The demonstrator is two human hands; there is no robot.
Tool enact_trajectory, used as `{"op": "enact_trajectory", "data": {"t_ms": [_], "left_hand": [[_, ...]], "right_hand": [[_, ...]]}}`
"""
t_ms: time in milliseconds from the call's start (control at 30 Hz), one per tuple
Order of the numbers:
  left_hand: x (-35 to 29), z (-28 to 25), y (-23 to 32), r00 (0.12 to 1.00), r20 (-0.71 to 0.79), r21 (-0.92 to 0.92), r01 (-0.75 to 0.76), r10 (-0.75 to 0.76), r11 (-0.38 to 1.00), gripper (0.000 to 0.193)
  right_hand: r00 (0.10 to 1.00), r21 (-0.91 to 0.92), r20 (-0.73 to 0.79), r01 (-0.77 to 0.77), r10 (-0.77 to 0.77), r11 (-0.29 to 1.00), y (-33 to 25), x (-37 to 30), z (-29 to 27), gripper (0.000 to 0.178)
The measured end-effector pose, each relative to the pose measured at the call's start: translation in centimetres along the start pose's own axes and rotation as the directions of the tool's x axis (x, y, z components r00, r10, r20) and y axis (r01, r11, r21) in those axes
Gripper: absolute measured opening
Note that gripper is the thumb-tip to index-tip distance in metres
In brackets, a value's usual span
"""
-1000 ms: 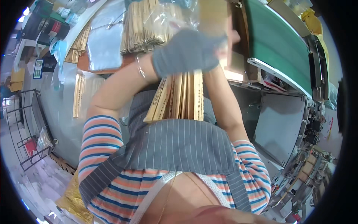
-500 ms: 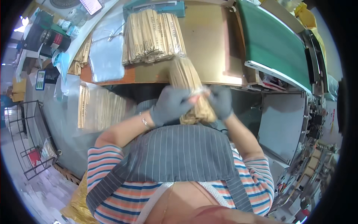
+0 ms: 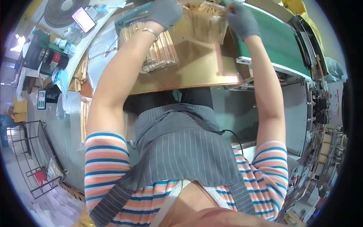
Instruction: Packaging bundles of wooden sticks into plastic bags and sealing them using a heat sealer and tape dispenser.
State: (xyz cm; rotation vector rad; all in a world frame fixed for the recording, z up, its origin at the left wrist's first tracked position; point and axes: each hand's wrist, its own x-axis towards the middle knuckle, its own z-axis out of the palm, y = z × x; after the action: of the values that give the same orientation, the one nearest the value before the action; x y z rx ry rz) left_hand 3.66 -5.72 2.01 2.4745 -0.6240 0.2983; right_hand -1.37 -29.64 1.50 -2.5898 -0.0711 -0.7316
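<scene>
Bag of sticks, upper centre over the desk, apparently filled.
Between left hand and right hand; cannot tell whether with grip closed. Leftward, stacked sticks: done or waiting, unclear.

You've got grey gloves on both hands, short-sleeved striped top (orange, white, blue), dark pinstriped apron, silvery bracelet.

At top centre, a clear, pouch-shaped plastic bag gleams over long tan wood- or paper-like strips. The flat tan tabletop shines smoothly; knitted grey cloth gloves look matt.
</scene>
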Motion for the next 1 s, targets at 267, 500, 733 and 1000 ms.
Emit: {"op": "enact_trajectory", "data": {"t_ms": [267,500,733,1000], "left_hand": [[0.8,-0.1,0.7,0.962,0.263,-0.372,0.164,-0.066,0.914,0.029],[-2.6,-4.3,4.8,0.947,0.267,-0.583,0.012,0.178,0.812,0.032],[-2.0,-2.7,-0.7,0.938,-0.248,-0.619,-0.345,0.242,0.706,0.053],[-3.3,10.4,-14.8,0.775,0.417,-0.565,0.63,-0.474,0.533,0.052]], "right_hand": [[0.836,0.402,0.53,-0.396,0.143,0.826,5.8,0.2,0.9,0.012],[0.966,0.348,-0.069,0.258,-0.25,0.901,-1.3,-0.5,-5.0,0.02],[0.977,0.699,0.179,-0.04,-0.12,0.714,-4.9,1.1,2.4,0.039],[0.921,-0.011,-0.282,0.278,-0.27,0.961,-3.5,11.1,22.1,0.033]]}}
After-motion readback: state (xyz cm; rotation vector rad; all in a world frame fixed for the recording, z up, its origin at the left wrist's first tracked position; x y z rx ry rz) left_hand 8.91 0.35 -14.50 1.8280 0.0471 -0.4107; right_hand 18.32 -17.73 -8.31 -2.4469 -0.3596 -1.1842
